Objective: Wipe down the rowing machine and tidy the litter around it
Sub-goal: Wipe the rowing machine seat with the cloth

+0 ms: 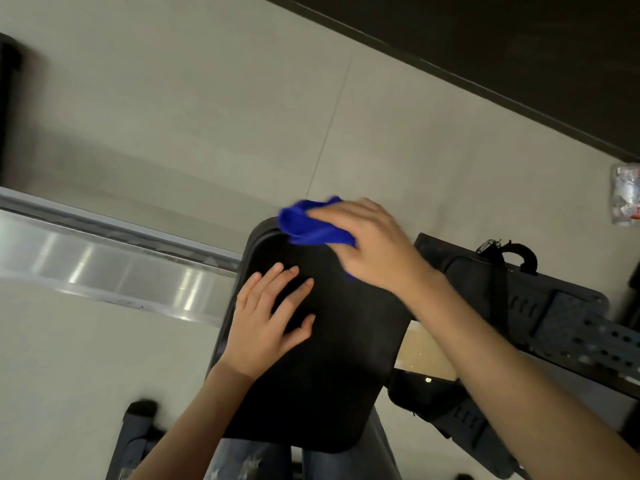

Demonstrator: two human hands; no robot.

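1. Hands at work on a black padded seat (pixel 311 375) of a rowing machine, seen from above at a tilted angle.
2. The right hand (pixel 374 247) is closed on a bunched blue cloth (pixel 311 223) and presses it against the far edge of the seat; most of the cloth is hidden under the palm and fingers.
3. The left hand (pixel 270 317) lies open and flat on the seat, fingers spread, holding nothing.
4. A shiny metal rail (pixel 114 265) runs off to the left and is cut off by the frame edge; where it meets the seat is hidden.
5. Black footrests with straps (pixel 519 306) sit to the right, partly covered by the right forearm.
6. A crumpled clear wrapper (pixel 627 199) lies on the pale tiled floor (pixel 207 116) at the right edge, cut off and too blurred to read.
7. Dark shapes at the bottom edge are blurred and hard to make out.
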